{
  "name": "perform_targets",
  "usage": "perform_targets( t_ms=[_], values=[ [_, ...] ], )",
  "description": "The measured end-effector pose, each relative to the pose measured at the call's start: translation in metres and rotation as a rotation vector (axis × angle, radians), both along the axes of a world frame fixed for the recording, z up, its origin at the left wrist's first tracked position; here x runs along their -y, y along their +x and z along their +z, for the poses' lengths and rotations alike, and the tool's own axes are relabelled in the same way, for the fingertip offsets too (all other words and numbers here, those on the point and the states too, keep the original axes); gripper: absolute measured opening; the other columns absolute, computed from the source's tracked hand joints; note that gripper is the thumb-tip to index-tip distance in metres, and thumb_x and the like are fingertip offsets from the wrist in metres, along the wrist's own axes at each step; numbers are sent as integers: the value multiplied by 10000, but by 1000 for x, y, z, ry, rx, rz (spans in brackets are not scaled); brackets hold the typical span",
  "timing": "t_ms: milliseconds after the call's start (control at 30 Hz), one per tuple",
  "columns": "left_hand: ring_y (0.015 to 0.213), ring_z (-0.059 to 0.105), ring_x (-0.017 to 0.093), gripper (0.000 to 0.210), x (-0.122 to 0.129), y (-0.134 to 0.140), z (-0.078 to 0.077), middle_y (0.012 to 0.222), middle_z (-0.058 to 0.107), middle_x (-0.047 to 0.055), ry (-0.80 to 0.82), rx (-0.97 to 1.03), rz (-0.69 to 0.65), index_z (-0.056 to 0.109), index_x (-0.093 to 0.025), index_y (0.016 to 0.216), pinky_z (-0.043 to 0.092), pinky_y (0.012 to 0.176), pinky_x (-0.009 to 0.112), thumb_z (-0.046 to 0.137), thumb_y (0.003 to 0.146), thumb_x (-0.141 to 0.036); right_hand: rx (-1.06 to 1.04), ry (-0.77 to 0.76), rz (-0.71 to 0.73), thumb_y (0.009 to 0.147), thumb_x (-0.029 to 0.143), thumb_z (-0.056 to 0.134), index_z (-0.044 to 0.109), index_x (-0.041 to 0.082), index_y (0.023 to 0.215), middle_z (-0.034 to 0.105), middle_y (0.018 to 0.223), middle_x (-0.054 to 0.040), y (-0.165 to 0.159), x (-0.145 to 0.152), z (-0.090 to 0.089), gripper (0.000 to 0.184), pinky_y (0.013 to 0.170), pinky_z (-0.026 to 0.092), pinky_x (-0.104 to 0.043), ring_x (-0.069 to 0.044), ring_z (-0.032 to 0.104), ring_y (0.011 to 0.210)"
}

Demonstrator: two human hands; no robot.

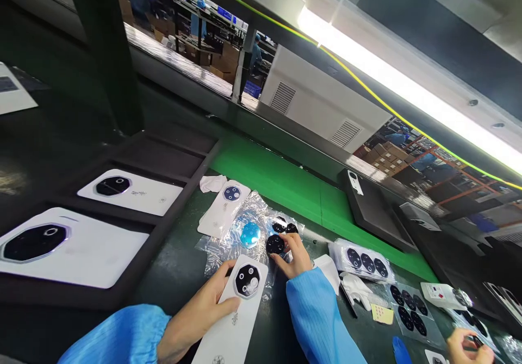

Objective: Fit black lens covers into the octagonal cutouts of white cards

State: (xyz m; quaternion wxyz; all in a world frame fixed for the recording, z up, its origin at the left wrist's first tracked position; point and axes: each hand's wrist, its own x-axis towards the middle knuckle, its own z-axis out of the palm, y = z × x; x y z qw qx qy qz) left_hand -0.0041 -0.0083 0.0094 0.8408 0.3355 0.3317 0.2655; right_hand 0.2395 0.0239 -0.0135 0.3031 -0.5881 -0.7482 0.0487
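My left hand is closed around a white phone back cover, thumb on top, with its black camera plate facing up. Just above and to the right, my right hand pinches a round black camera lens cover between thumb and fingers. Beneath it lie clear plastic bags with a blue disc and more black lens covers. Another white back cover with a dark blue camera plate rests behind the bags.
On the left, a black tray holds white back covers. To the right are a stack of bagged lens covers, a crumpled white cloth, a yellow label sheet and a white bottle. Another person's hand works at bottom right.
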Motion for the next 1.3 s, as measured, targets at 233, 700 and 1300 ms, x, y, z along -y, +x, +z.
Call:
perform_targets(
  t_ms=[233,700,1300],
  values=[
    [791,633,190,806,-1,4,1,961,675,20,-23,34,-69,216,-244,1389,454,685,262,670,730,-329,-118,40,-25,805,244,595,552,260,1162,543,903,-21,-2,37,36,361,669,512,-298,-156,523,703],
    [796,633,181,729,2,28,9,950,681,36,-58,74,-136,305,-204,1343,455,669,244,656,707,-265,-618,-34,-276,797,545,638,648,263,1083,571,1049,-62,-8,102,14,402,741,520,-271,-199,570,920],
    [798,637,189,718,1,33,0,993,676,45,-62,78,-137,313,-232,1358,453,679,259,675,742,-308,-580,-5,-255,835,440,613,629,261,1097,562,1079,-66,-9,102,1,317,728,520,-263,-209,576,965]
  ],
)
